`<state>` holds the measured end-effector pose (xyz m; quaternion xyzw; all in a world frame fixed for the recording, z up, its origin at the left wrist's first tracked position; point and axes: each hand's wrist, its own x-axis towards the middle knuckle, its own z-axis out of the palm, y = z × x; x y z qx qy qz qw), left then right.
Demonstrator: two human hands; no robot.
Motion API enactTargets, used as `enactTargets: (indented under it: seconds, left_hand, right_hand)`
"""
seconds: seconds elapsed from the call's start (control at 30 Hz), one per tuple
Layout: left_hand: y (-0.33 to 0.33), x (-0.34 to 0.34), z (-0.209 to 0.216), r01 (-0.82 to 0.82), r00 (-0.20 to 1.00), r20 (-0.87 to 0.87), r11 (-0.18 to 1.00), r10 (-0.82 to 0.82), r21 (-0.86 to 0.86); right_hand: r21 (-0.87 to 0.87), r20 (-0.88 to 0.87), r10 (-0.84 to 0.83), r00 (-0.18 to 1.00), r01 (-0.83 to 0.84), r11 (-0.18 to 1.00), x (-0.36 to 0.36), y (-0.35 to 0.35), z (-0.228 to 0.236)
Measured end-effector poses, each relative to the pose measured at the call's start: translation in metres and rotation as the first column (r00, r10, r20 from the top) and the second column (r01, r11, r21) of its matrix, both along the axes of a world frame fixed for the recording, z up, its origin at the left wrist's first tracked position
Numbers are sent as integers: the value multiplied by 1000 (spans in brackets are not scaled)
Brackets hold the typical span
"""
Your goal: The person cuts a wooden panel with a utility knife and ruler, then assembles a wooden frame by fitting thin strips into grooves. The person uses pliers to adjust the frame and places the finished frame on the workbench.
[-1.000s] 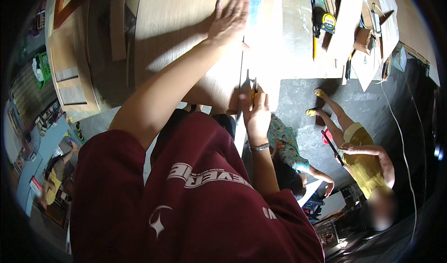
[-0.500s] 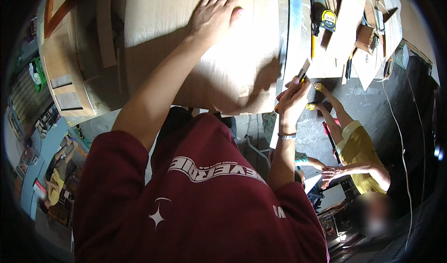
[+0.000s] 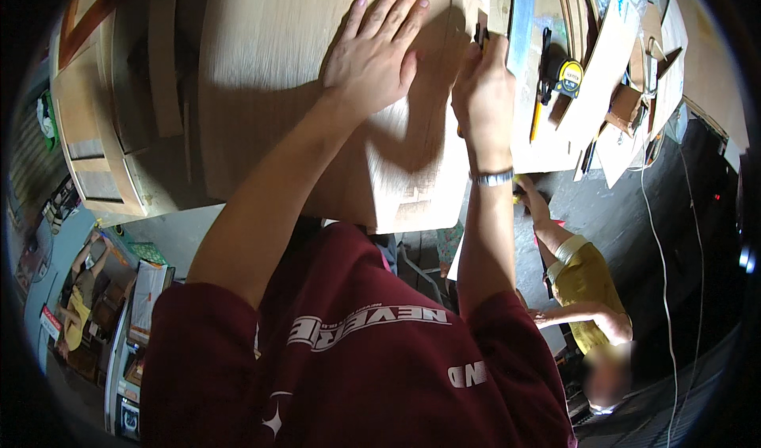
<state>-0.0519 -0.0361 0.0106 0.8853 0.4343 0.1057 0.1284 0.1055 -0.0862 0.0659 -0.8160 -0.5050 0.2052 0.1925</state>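
Observation:
A large pale plywood panel [image 3: 261, 123] with a curved, rounded outline lies in front of me on the work table. My left hand [image 3: 371, 61] rests flat on it with the fingers stretched out, pressing nothing but the wood. At the panel's right edge, my right hand [image 3: 485, 91] is wrapped around a utility knife [image 3: 482, 29]. The knife's front end shows beyond my fingers, at the panel's edge; most of its handle is hidden in my fist. A straight metal strip [image 3: 520, 20] lies just right of that hand.
Right on the table are a yellow tape measure [image 3: 567, 77], a black-and-yellow pen-like tool [image 3: 541, 83], wood offcuts [image 3: 602, 44] and a small brown block [image 3: 625, 105]. A wooden frame piece [image 3: 95, 162] stands left. Another person [image 3: 587, 289] is at the lower right; cables [image 3: 662, 273] hang nearby.
My right hand has moved forward with the utility knife, from beyond the panel's near right corner up to its right edge. My left hand stays flat on the panel. The view has shifted slightly.

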Motion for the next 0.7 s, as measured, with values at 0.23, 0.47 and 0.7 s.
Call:
enactTargets:
  seconds: [0.23,0.47,0.7]
  left_hand:
    - [3,-1,5,13,998,-69,1000,-12,3]
    - [3,-1,3,3,999,-47,1000,-3,1]
    - [3,-1,2,-5,1000,-22,1000,5,2]
  right_hand:
    - [-116,162,58,985,-40,992,-10,46,-20]
    - [-140,177,79,981,-54,989,-8,52,-27]
    - [-135,133,69,989,-51,990,-11,55,-21]
